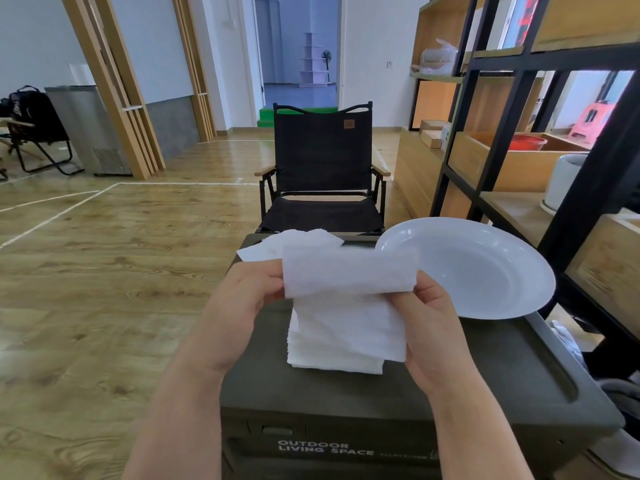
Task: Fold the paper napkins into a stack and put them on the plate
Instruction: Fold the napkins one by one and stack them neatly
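left hand (242,299), right hand (433,327), pinching napkin (349,271) ends

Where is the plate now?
In the head view, the plate sits on the right far corner of the box, empty, right of the napkins.

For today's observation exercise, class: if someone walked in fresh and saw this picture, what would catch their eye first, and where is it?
First, the white napkin held up in the centre, pinched at its ends by the left hand and right hand, above a stack of napkins on the dark green box. Next, the white plate, empty, on the box's far right corner. Behind stands a black folding chair.
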`<state>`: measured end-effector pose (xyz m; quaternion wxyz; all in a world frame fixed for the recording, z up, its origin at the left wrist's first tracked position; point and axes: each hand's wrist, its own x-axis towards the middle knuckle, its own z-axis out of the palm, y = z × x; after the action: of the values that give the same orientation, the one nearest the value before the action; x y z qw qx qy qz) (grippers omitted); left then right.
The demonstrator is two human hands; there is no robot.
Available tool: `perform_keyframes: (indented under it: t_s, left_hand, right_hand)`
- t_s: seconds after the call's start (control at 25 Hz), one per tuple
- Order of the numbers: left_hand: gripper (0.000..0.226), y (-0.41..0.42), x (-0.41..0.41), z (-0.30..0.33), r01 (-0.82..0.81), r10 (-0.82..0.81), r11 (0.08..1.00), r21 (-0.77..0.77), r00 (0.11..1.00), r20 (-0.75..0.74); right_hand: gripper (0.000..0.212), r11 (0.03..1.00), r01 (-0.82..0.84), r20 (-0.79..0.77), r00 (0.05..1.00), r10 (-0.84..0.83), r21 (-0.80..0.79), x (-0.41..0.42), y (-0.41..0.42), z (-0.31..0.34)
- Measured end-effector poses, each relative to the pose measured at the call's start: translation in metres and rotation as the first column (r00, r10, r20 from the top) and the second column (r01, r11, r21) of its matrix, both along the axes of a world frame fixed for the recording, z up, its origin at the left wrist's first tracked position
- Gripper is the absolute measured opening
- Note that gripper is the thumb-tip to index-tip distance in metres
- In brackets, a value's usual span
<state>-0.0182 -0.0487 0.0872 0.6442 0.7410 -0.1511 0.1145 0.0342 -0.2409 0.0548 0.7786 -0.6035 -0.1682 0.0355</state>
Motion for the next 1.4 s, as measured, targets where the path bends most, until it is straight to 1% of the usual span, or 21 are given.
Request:
perform_keyframes:
  t_s: [0.08,0.16,0.2,0.24,0.28,0.36,0.4,0.48,0.56,0.6,0.64,0.72,0.8,0.84,0.88,0.96,1.08,1.16,1.24,1.32,1.4]
  left_hand:
    - [0.043,-0.004,0.004,-0.003,-0.107,0.104,0.992,-0.073,0.994,-0.041]
    - [0.028,-0.007,0.008,-0.005,-0.249,0.247,0.967,-0.045,0.968,-0.051]
    - [0.028,-0.007,0.009,-0.007,-0.277,0.277,0.961,0.007,0.959,-0.066]
    - [0.033,-0.007,0.010,-0.008,-0.280,0.286,0.958,0.066,0.952,-0.108]
    - [0.032,-0.008,0.012,-0.011,-0.271,0.282,0.959,0.087,0.946,-0.160]
    - [0.011,-0.009,0.017,-0.016,-0.312,0.316,0.949,0.052,0.924,-0.217]
    - [0.007,-0.009,0.019,-0.018,-0.348,0.341,0.938,0.011,0.911,-0.230]
    - [0.007,-0.010,0.023,-0.022,-0.403,0.373,0.913,-0.069,0.890,-0.264]
    - [0.007,-0.011,0.026,-0.027,-0.419,0.382,0.904,-0.088,0.882,-0.276]
    - [0.007,-0.012,0.028,-0.029,-0.429,0.391,0.899,-0.088,0.877,-0.280]
    - [0.008,-0.012,0.029,-0.030,-0.436,0.397,0.896,-0.090,0.873,-0.284]
    - [0.015,-0.012,0.031,-0.033,-0.422,0.373,0.903,-0.085,0.865,-0.335]
    - [0.026,-0.011,0.033,-0.035,-0.366,0.311,0.929,-0.055,0.853,-0.420]
    - [0.029,-0.011,0.034,-0.038,-0.358,0.302,0.932,-0.050,0.847,-0.437]
    - [0.030,-0.011,0.034,-0.040,-0.377,0.318,0.925,-0.057,0.847,-0.427]
    - [0.034,-0.011,0.036,-0.044,-0.466,0.412,0.881,-0.076,0.837,-0.361]
    - [0.027,-0.014,0.041,-0.045,-0.537,0.501,0.840,-0.080,0.824,-0.266]
    - [0.023,-0.016,0.047,-0.046,-0.578,0.560,0.816,-0.011,0.795,-0.234]
    - [0.026,-0.015,0.050,-0.050,-0.626,0.646,0.763,0.160,0.741,-0.182]
    - [0.022,-0.012,0.051,-0.058,-0.630,0.707,0.692,0.352,0.691,-0.151]
    - [0.021,-0.011,0.051,-0.068,-0.603,0.734,0.647,0.467,0.659,-0.166]
  right_hand:
    - [0.039,1.000,0.007,0.015,1.000,-0.007,0.001,0.000,-0.001,0.000]
    - [0.046,1.000,-0.001,0.024,1.000,0.001,0.013,0.000,-0.002,0.000]
    - [0.047,1.000,0.003,0.034,0.999,-0.004,0.009,0.000,-0.002,0.000]
    - [0.047,1.000,0.013,0.043,0.999,-0.013,0.003,0.000,-0.002,0.001]
    - [0.046,1.000,0.025,0.052,0.998,-0.025,-0.004,0.000,-0.001,0.002]
    - [0.039,0.998,0.057,0.053,0.997,-0.055,-0.027,0.001,0.001,0.002]
    - [0.033,0.997,0.076,0.030,0.997,-0.075,-0.034,0.002,0.002,0.002]
    - [0.022,0.990,0.131,-0.052,0.990,-0.134,-0.056,0.007,0.004,-0.001]
    - [0.012,0.984,0.160,-0.142,0.975,-0.171,-0.082,0.010,0.005,-0.004]
    - [0.010,0.980,0.167,-0.158,0.970,-0.183,-0.110,0.011,0.005,-0.006]
    - [0.012,0.972,0.183,-0.137,0.970,-0.203,-0.150,0.011,0.006,-0.008]
    - [0.026,0.956,0.224,-0.078,0.967,-0.242,-0.188,0.012,0.008,-0.009]
    - [0.030,0.946,0.280,-0.071,0.953,-0.294,-0.161,0.014,0.010,-0.009]
    - [0.030,0.942,0.303,-0.076,0.946,-0.316,-0.146,0.015,0.010,-0.010]
    - [0.030,0.938,0.319,-0.081,0.940,-0.331,-0.133,0.016,0.010,-0.011]
    - [0.029,0.934,0.323,-0.078,0.938,-0.337,-0.152,0.017,0.011,-0.015]
    - [0.029,0.911,0.343,-0.029,0.933,-0.359,-0.230,0.019,0.012,-0.018]
    - [0.030,0.874,0.404,0.028,0.911,-0.412,-0.271,0.023,0.012,-0.021]
    - [0.031,0.839,0.435,0.073,0.897,-0.436,-0.326,0.024,0.013,-0.025]
    - [0.034,0.803,0.423,0.105,0.901,-0.420,-0.420,0.025,0.013,-0.032]
    - [0.034,0.751,0.390,0.123,0.914,-0.387,-0.533,0.027,0.011,-0.039]
